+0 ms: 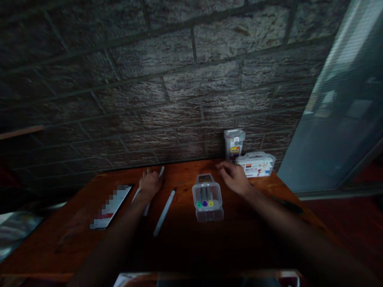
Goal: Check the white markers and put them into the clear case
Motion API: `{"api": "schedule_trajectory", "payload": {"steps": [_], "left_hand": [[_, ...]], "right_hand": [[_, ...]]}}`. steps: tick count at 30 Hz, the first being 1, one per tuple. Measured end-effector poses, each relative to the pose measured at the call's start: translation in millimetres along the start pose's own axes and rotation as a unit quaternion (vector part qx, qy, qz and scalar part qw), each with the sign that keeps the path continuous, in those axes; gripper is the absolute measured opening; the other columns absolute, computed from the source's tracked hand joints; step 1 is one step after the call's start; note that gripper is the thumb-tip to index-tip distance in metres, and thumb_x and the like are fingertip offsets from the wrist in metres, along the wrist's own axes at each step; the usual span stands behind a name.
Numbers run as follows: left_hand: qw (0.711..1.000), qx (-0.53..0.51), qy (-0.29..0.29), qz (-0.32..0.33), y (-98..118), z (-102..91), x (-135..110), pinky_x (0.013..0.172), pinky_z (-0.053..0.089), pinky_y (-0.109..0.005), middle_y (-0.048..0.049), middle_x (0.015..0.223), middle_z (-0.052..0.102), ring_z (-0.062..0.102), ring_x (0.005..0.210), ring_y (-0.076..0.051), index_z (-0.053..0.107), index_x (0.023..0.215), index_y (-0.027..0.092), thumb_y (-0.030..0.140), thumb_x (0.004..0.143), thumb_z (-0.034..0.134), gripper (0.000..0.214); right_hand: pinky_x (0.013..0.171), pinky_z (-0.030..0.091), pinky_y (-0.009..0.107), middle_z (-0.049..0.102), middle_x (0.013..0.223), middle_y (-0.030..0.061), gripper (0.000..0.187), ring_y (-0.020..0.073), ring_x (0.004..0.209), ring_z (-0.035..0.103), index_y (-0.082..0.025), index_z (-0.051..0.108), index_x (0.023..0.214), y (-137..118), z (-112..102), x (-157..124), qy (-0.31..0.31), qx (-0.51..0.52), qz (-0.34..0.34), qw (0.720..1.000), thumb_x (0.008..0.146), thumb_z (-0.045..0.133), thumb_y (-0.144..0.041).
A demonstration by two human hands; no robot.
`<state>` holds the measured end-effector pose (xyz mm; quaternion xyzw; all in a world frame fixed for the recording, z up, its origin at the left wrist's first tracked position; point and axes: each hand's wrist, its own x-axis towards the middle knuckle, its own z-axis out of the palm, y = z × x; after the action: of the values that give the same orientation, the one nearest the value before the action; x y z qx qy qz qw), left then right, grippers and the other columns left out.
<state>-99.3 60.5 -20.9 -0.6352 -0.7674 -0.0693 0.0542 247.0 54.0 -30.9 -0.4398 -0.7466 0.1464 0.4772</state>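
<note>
My left hand [150,184] rests low over the table with its fingers bent around a white marker pen [162,172]. The pen's upper end pokes out past my fingers. Another white marker [136,194] lies partly hidden by my left wrist. To the right of that hand, a white marker with a dark tip [164,213] lies alone. My right hand [235,177] hovers or rests right of an open clear plastic case [210,215]; its fingers are loosely curled with a gap, and I see nothing in them. Several markers with green, purple and yellow ends lie inside the case.
A phone [115,207] lies at the left of the wooden table [74,239]. Behind my right hand stand a tall clear box [234,143] and a wide clear box with a printed label [257,166]. A dark object [289,205] lies at the right edge. A brick wall [179,91] rises behind.
</note>
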Motion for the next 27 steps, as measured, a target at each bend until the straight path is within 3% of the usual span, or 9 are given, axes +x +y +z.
{"api": "schedule_trajectory", "payload": {"steps": [5, 8, 10, 13, 15, 18, 20, 24, 27], "left_hand": [[0.996, -0.071, 0.015, 0.043, 10.9, -7.5, 3.3, 0.093, 0.059, -0.047, -0.0123, 0.132, 0.064, 0.067, 0.111, -0.026, 0.062, 0.131, 0.017, 0.035, 0.100, 0.065, 0.036], [0.985, -0.148, 0.033, 0.078, 20.3, -21.4, -1.6, 0.089, 0.058, -0.041, -0.0126, 0.106, 0.073, 0.072, 0.099, -0.026, 0.067, 0.115, 0.013, 0.032, 0.105, 0.053, 0.025], [0.969, -0.211, 0.056, 0.118, 30.2, -34.6, -9.7, 0.084, 0.057, -0.033, -0.0086, 0.098, 0.074, 0.073, 0.091, -0.023, 0.064, 0.115, 0.016, 0.037, 0.107, 0.047, 0.028], [0.934, -0.293, 0.093, 0.180, 50.4, -55.2, -28.6, 0.077, 0.055, -0.027, -0.0047, 0.101, 0.075, 0.073, 0.086, -0.018, 0.062, 0.120, 0.019, 0.047, 0.106, 0.046, 0.035], [0.907, -0.340, 0.113, 0.219, 65.4, -65.6, -43.3, 0.081, 0.055, -0.026, -0.0042, 0.103, 0.076, 0.073, 0.093, -0.018, 0.066, 0.116, 0.020, 0.049, 0.102, 0.055, 0.034], [0.827, -0.477, 0.089, 0.283, 84.9, -72.1, -61.8, 0.084, 0.056, -0.027, -0.0051, 0.106, 0.079, 0.073, 0.096, -0.020, 0.076, 0.108, 0.021, 0.039, 0.092, 0.073, 0.024], [0.805, -0.512, 0.081, 0.288, 93.5, -70.3, -68.8, 0.085, 0.057, -0.027, -0.0048, 0.105, 0.081, 0.075, 0.095, -0.020, 0.079, 0.105, 0.022, 0.032, 0.087, 0.080, 0.021], [0.784, -0.561, 0.098, 0.248, 96.5, -58.8, -70.1, 0.078, 0.059, -0.028, -0.0061, 0.101, 0.082, 0.076, 0.087, -0.021, 0.082, 0.099, 0.022, 0.028, 0.081, 0.085, 0.020], [0.768, -0.600, 0.105, 0.199, 89.1, -48.0, -67.0, 0.067, 0.056, -0.025, -0.0049, 0.087, 0.080, 0.073, 0.075, -0.018, 0.082, 0.099, 0.021, 0.032, 0.085, 0.080, 0.018]], "right_hand": [[0.063, 0.047, 0.032, 0.074, 0.073, 0.0043, 0.026, 0.0206, 0.063, 0.065, -0.021, 0.073, 0.088, -0.2, -0.5, -0.2, 0.004, 0.022, 0.013, 1.000, 0.098, 0.055, -0.036], [0.064, 0.048, 0.032, 0.074, 0.073, 0.0039, 0.026, 0.0207, 0.065, 0.065, -0.021, 0.073, 0.088, -2.6, -2.4, 1.1, 0.014, 0.049, 0.024, 0.998, 0.097, 0.058, -0.041], [0.065, 0.048, 0.032, 0.072, 0.072, 0.0039, 0.030, 0.0207, 0.066, 0.065, -0.020, 0.073, 0.088, -7.3, -6.0, 2.6, 0.024, 0.072, 0.029, 0.997, 0.098, 0.056, -0.043], [0.063, 0.047, 0.031, 0.067, 0.069, 0.0026, 0.038, 0.0189, 0.065, 0.063, -0.018, 0.073, 0.101, -22.5, -15.9, 4.7, 0.041, 0.114, 0.033, 0.992, 0.102, 0.050, -0.048], [0.059, 0.046, 0.029, 0.065, 0.071, 0.0008, 0.045, 0.0169, 0.062, 0.061, -0.017, 0.070, 0.117, -37.2, -23.9, 5.0, 0.047, 0.145, 0.029, 0.988, 0.103, 0.048, -0.054], [0.053, 0.043, 0.026, 0.065, 0.074, -0.0008, 0.053, 0.0152, 0.063, 0.058, -0.020, 0.066, 0.129, -57.8, -32.8, 4.3, 0.037, 0.272, 0.019, 0.961, 0.094, 0.064, -0.059], [0.049, 0.040, 0.024, 0.065, 0.071, -0.0018, 0.049, 0.0138, 0.059, 0.057, -0.022, 0.070, 0.120, -65.3, -34.7, 4.4, 0.037, 0.329, 0.022, 0.943, 0.086, 0.075, -0.057], [0.044, 0.039, 0.023, 0.068, 0.066, -0.0005, 0.031, 0.0107, 0.050, 0.052, -0.021, 0.074, 0.087, -63.5, -31.6, 6.2, 0.019, 0.351, 0.061, 0.934, 0.083, 0.081, -0.050], [0.044, 0.041, 0.023, 0.069, 0.065, -0.0008, 0.027, 0.0111, 0.048, 0.053, -0.021, 0.076, 0.090, -56.9, -28.4, 6.1, 0.015, 0.359, 0.081, 0.930, 0.084, 0.081, -0.047]]}}
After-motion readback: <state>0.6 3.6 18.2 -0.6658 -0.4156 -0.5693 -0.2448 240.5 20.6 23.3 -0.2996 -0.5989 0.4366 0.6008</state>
